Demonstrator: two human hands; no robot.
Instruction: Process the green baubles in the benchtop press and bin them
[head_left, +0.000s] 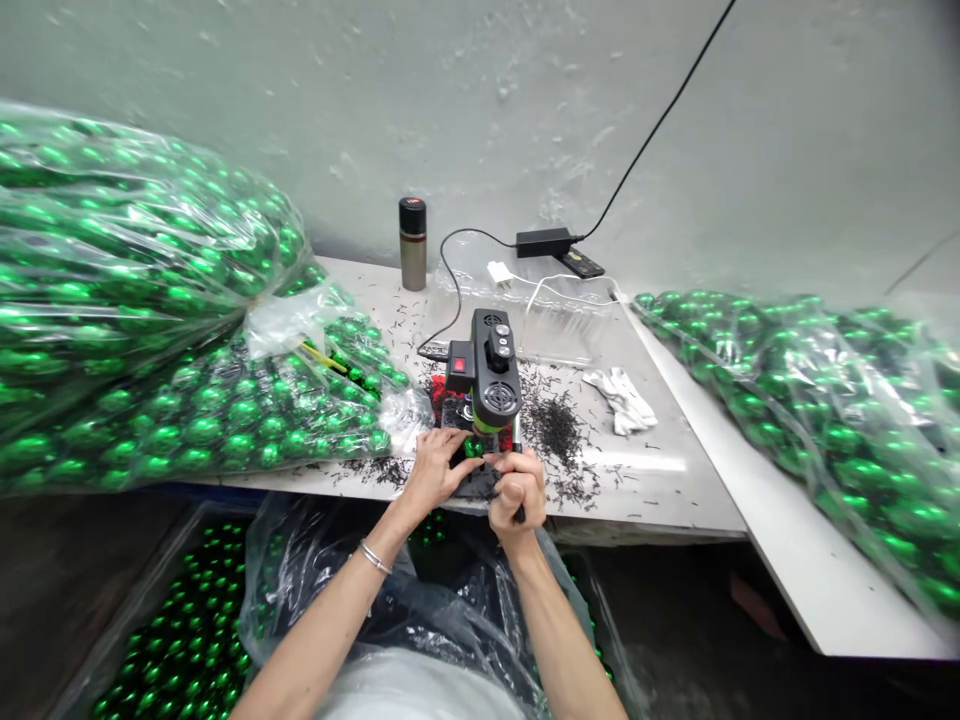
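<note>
A green ball (474, 447) was placed under the near end of a black machine (496, 365), close to the near edge of the table (701, 495). It was pinched from the left between the thumb and fingers of the left hand (435, 468). A dark handle (519, 514) was enclosed by the curled fingers of the right hand (519, 488); whether the ball was also touched by this hand could not be told. The step in hand was judged to be the holding of the ball in position at the machine. A steady pinch, with the fingertips kept clear, seemed to be called for.

The ball was round, smooth and shiny like metal, though its real material could not be known. The machine was shaped with rounded ends and round vents. To its right, thin black pieces (555, 428) were spread in a loose, bristly heap, and farther right a soft, crumpled white glove (622, 402) was seen. On the left, many similar balls (240, 415) were contained in thin, wrinkled, clear plastic (285, 325).
</note>
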